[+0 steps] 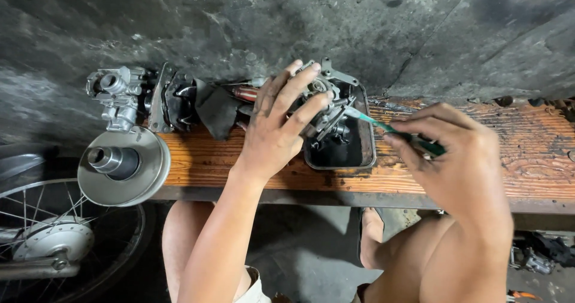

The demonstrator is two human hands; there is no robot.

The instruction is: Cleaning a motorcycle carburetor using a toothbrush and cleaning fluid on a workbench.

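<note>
While your left hand (272, 129) clamps the small metal engine part (326, 102) over the black tray (366, 153), keep those fingers (299, 93) curled firmly on its top so it cannot twist. Your right hand (455, 159) grips a green-handled brush (389, 126), fingers closed on the handle, bristles touching the part just beyond your left fingertips. Work with short strokes and keep the runoff inside the tray. Beyond your left thumb lie a dark rag (217, 111), another metal assembly (120, 93) and a round pulley disc (126, 165). Wooden surface (527, 153) is stained and worn; concrete wall behind it, spoked wheel (54, 237) on the floor.
</note>
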